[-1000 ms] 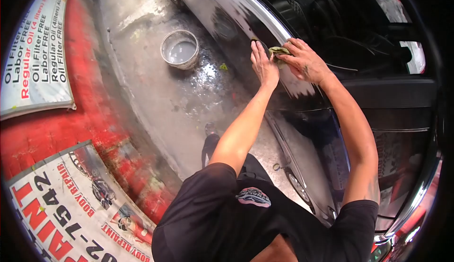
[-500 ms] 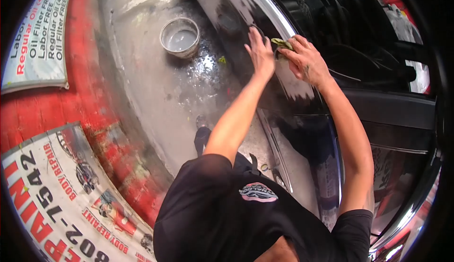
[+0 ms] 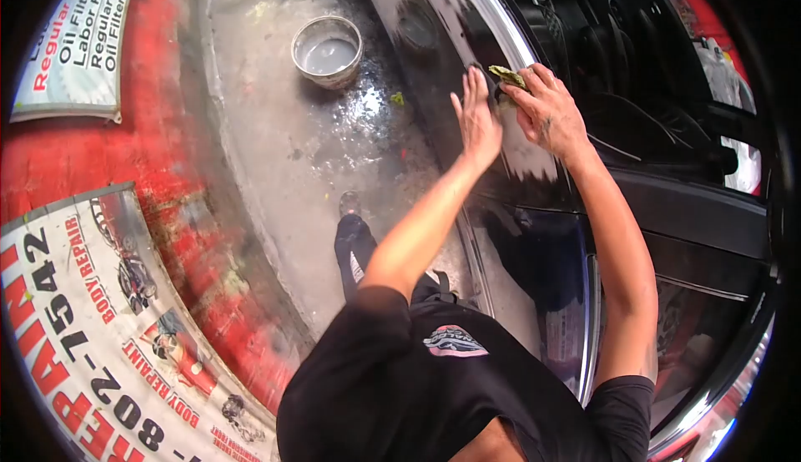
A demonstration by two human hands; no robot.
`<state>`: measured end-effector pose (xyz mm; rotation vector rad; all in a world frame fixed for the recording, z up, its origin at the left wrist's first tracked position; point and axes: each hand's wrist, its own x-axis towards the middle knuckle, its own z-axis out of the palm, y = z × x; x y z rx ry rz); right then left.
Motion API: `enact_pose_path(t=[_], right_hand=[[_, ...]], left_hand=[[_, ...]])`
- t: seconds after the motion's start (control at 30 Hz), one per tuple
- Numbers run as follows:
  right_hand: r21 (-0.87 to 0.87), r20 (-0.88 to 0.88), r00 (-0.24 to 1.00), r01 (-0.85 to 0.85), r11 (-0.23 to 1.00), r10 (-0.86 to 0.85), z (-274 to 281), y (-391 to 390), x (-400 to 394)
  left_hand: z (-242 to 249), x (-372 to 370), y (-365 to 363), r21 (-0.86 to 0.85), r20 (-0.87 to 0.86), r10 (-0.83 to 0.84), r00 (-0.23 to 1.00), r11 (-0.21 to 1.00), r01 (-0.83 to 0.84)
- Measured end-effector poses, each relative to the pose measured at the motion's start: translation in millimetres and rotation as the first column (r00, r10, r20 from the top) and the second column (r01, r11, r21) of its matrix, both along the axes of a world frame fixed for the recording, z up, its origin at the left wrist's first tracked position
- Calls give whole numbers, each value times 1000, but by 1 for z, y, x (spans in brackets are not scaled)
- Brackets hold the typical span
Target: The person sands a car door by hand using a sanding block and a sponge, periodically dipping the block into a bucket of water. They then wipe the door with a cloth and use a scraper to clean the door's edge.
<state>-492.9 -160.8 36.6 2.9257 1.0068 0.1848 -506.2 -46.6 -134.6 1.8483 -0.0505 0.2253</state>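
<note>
My left hand lies flat against the black car door, fingers stretched out and pointing up. A dark edge shows just past its fingertips; what lies under the palm is hidden. Close beside it, my right hand pinches a crumpled yellow-green cloth near the chrome window trim. Around both hands the door has dull grey patches with jagged edges against the glossy black paint.
A round bucket of cloudy grey water stands on the wet concrete floor. Nearby lies a small yellow-green scrap. To the left, a red wall carries printed banners. The car's dark interior shows through the window opening.
The view has shifted, so the bucket, banners and car sit differently in it. My left hand has slid slightly down the door; the right still holds the cloth.
</note>
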Motion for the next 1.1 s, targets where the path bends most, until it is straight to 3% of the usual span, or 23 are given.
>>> enact_pose_path(t=[0.17, 0.2, 0.3, 0.4, 0.5, 0.63, 0.7, 0.83, 1.0, 1.1], right_hand=[[-9, -5, 1000, -17, 1000, 17, 7, 5, -1], [-7, -21, 1000, -12, 1000, 12, 8, 4, -2], [3, -9, 1000, -6, 1000, 6, 10, 11, 5], [-9, -19, 1000, 3, 1000, -3, 9, 7, 1], [-9, -18, 1000, 6, 1000, -6, 10, 10, 5], [-27, -6, 1000, 18, 999, -18, 8, 10, 2], [-24, -18, 1000, 22, 999, -22, 7, 9, 2], [-52, -19, 999, 30, 998, -31, 9, 11, 2], [-55, -47, 998, 31, 998, -33, 10, 12, 5], [-45, -53, 998, 19, 999, -22, 10, 12, 4]], left_hand=[[23, 129, 41, 65, -161, 51, 986, 997, -41], [21, 118, 36, -5, -141, 66, 988, 998, -67], [17, 34, 10, 14, -126, 27, 992, 1000, -26], [0, 68, 13, -1, -68, 68, 995, 998, -69], [7, 159, 48, 46, -195, 69, 978, 997, -61], [-4, 93, 30, 92, -57, 56, 997, 994, -51], [-7, 77, 27, 100, -75, 6, 997, 995, 1], [2, 156, 53, 113, -111, 55, 992, 993, -43], [-10, 84, 31, 79, -79, 3, 997, 997, 3], [-8, 118, 41, 89, -83, 43, 996, 995, -35]])
